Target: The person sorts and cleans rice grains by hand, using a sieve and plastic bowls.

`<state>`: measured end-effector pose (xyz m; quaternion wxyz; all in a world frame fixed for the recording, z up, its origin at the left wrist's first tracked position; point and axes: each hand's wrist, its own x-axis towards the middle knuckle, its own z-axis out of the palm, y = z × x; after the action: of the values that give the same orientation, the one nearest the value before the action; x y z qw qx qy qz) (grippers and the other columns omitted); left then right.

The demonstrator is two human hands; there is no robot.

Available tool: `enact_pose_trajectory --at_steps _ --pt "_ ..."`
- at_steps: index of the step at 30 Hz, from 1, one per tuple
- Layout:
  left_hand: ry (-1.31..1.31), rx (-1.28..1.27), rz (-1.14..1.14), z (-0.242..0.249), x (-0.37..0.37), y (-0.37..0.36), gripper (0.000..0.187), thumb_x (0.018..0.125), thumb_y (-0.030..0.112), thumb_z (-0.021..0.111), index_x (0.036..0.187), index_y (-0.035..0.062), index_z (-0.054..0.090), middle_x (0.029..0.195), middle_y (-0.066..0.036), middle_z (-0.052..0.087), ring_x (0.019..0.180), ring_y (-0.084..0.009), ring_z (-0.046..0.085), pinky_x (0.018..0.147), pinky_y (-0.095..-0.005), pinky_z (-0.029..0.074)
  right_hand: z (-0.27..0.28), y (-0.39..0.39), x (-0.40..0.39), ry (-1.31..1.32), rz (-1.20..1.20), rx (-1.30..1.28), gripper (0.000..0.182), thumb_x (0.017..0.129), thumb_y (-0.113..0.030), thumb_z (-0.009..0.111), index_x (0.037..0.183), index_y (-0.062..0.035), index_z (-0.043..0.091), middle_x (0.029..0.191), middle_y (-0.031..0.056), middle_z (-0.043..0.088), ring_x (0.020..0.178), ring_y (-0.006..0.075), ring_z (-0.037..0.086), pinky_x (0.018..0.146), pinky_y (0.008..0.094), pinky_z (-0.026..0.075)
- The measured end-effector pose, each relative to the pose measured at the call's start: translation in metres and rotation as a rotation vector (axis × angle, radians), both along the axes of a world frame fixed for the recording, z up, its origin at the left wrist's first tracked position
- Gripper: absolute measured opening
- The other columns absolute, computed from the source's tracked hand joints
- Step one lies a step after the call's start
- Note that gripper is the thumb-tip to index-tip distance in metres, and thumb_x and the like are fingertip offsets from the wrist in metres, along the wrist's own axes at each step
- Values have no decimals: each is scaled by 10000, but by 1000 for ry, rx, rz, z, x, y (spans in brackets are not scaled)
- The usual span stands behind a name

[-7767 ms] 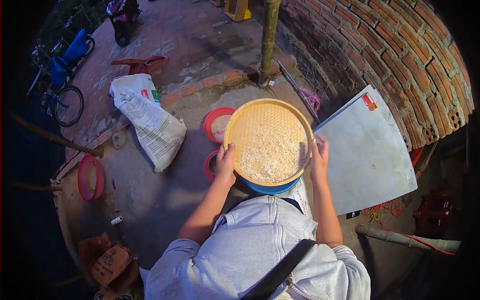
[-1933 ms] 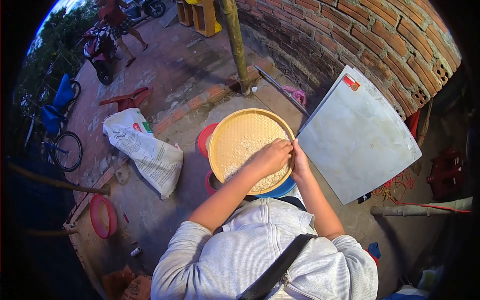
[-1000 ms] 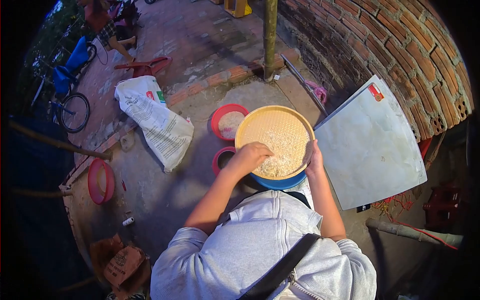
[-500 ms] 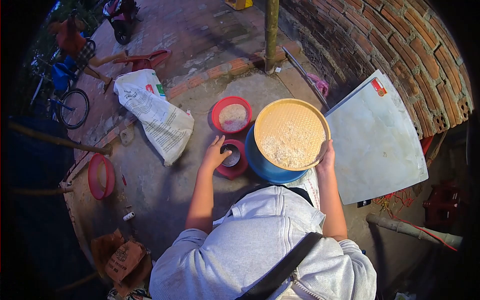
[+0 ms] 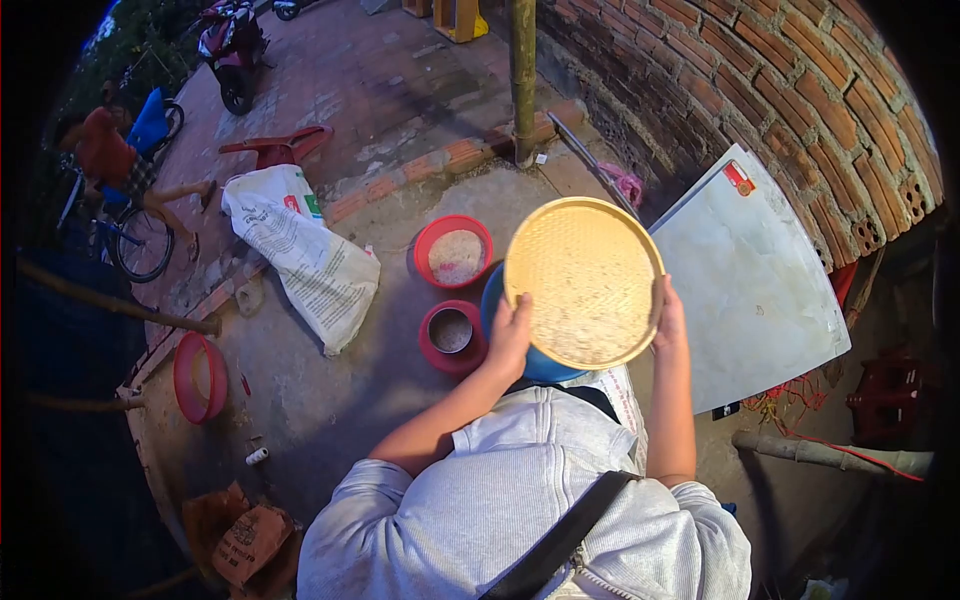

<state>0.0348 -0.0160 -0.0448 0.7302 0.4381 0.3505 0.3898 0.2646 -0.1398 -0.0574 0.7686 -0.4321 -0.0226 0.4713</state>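
A round yellow tray (image 5: 580,260) with a woven-looking surface carries pale, flaky grain, most of it toward the near side. My left hand (image 5: 510,338) is closed on its left rim, the thumb over the edge. On the opposite rim my right hand (image 5: 672,318) grips too. Beneath the tray a blue tub (image 5: 492,300) is mostly hidden. A metal cup (image 5: 451,331) with grain in it sits in a dark pink bowl (image 5: 466,363) just left of my left hand. Farther back, a red bowl (image 5: 421,250) holds more pale grain with a pinkish patch.
A white sack (image 5: 310,265) lies to the left, near an upright red basin (image 5: 180,378). A grey-white board (image 5: 750,290) leans by the brick wall (image 5: 790,110) at right. A bamboo post (image 5: 523,80) stands ahead. Another person (image 5: 105,150) is beside a bicycle (image 5: 143,245) at far left.
My left hand has left the metal cup and taken hold of the tray's left rim. The tray has shifted slightly toward me, and its grain is more spread out.
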Motion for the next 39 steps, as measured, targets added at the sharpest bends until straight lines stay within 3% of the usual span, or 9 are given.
enact_pose_trajectory --at_steps 2,4,7,22,25,27,28,31,39 --pt "44 94 -67 3 7 5 371 951 217 462 1280 53 409 1126 -78 576 1021 -197 564 882 -333 445 1 -13 12 20 -6 -7 505 945 -428 393 1178 6 503 1066 153 609 950 251 614 839 368 503" --pt "46 -305 -262 12 2 26 382 945 245 473 1274 60 422 1139 -77 577 1022 -199 570 888 -342 448 4 -8 0 -56 -79 -60 491 948 -424 390 1166 -1 511 1077 151 604 960 240 607 848 363 492" --pt "16 -348 -227 -21 -26 72 362 936 238 466 1184 -24 503 1125 -143 598 1003 -229 599 878 -358 475 -7 11 -44 -147 -138 -150 326 953 -378 425 961 -79 555 787 -1 520 722 124 479 660 280 413" --pt "-77 -238 -72 27 -28 52 344 943 222 459 1235 40 459 1132 -107 580 997 -204 586 866 -340 468 43 23 -40 -330 -117 -156 319 960 -266 431 1165 -27 478 998 77 586 915 161 560 790 308 465" --pt "-35 -209 -29 31 -38 58 359 943 220 460 1249 33 446 1151 -105 571 1023 -198 572 881 -337 453 42 26 -60 -696 -195 -268 316 945 -228 453 1177 -14 461 1028 121 577 960 222 545 833 345 428" --pt "-32 -124 -1 27 -40 51 369 943 216 461 1261 31 435 1176 -104 555 1056 -188 551 898 -331 434 57 23 -65 -1650 -427 -516 295 902 -189 509 1149 -27 503 1038 162 579 985 306 532 847 380 423" --pt "-34 -125 10 26 -41 46 369 943 216 461 1261 31 435 1176 -104 555 1056 -188 551 898 -331 434 62 24 -64 -1653 -418 -507 295 902 -189 509 1149 -27 503 1038 162 579 985 306 532 847 380 423" --pt "-7 -197 19 19 -43 32 366 942 212 464 1261 35 434 1181 -96 549 1066 -187 540 906 -332 426 78 32 -65 -1883 88 -267 283 858 -239 558 1053 -40 604 1057 149 583 980 321 526 856 420 414" --pt "-93 -217 -12 7 -50 28 335 950 211 439 1245 51 449 1164 -93 556 1039 -199 555 883 -346 446 97 60 -121 -1928 692 264 286 831 -235 595 1062 -69 623 1072 107 590 980 309 534 888 391 411"
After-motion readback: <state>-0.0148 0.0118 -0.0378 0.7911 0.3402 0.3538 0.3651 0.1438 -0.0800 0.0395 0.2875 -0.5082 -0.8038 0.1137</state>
